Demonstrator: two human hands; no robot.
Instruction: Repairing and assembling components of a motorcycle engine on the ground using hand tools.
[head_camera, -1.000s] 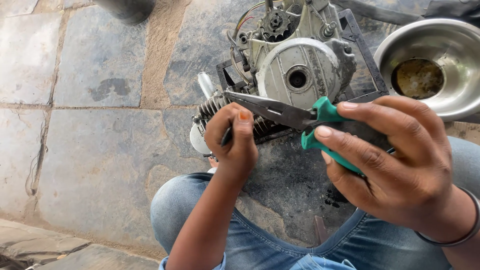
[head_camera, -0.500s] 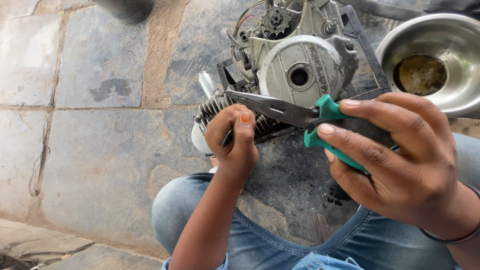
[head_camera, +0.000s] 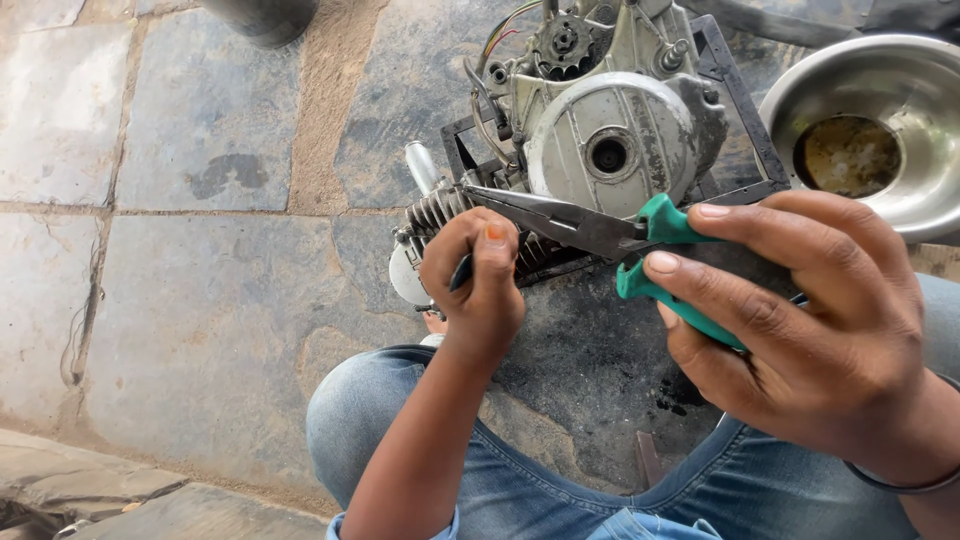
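A small grey motorcycle engine (head_camera: 610, 150) sits on a black frame on the stone floor, its round side cover facing up and its finned cylinder (head_camera: 440, 210) pointing left. My right hand (head_camera: 800, 330) grips long-nose pliers (head_camera: 590, 228) by their green handles, with the tips reaching to the finned cylinder. My left hand (head_camera: 480, 290) is closed around a thin dark tool at the cylinder's lower side; most of that tool is hidden by the fingers.
A steel bowl (head_camera: 880, 110) with brownish residue stands right of the engine. An oily dark patch (head_camera: 590, 360) stains the floor between my knees. My knees in blue jeans (head_camera: 390, 410) frame the bottom. A dark round object (head_camera: 265, 15) is at the top edge.
Almost nothing moves: both hands stay at the engine, the pliers shifting only slightly.
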